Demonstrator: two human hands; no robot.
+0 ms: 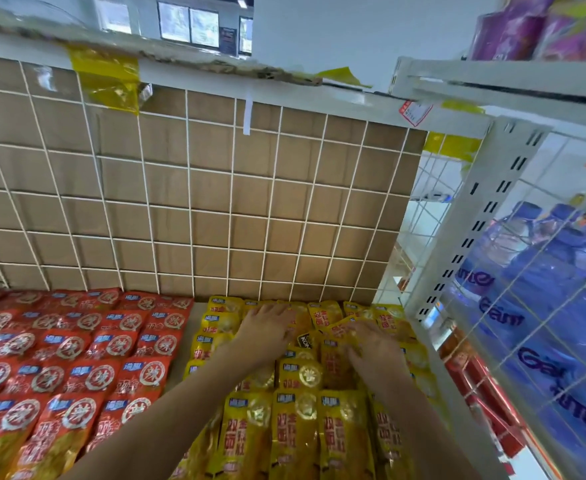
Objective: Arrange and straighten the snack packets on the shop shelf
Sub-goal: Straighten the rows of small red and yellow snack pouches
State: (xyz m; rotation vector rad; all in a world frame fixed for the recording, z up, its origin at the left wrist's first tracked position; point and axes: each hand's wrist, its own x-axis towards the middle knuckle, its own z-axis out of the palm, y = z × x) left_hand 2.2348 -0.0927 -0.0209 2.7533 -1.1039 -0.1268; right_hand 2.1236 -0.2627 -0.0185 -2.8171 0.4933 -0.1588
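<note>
Red packets (77,358) lie straight; back yellow packets (324,316) jumbled. Our left hand (267,327), right hand (371,344) press flat there, apart.

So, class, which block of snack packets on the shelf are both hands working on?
The yellow packets on the right: the left hand and the right hand both rest on them. No hand is on the red packets to the left.

Two bare forearms (180,403) reached forward side by side. The left grip (267,329) lay palm down, fingers spread flat. The right grip (371,351) lay palm down too, its blurred fingers loosely bent, apart from the left.
</note>
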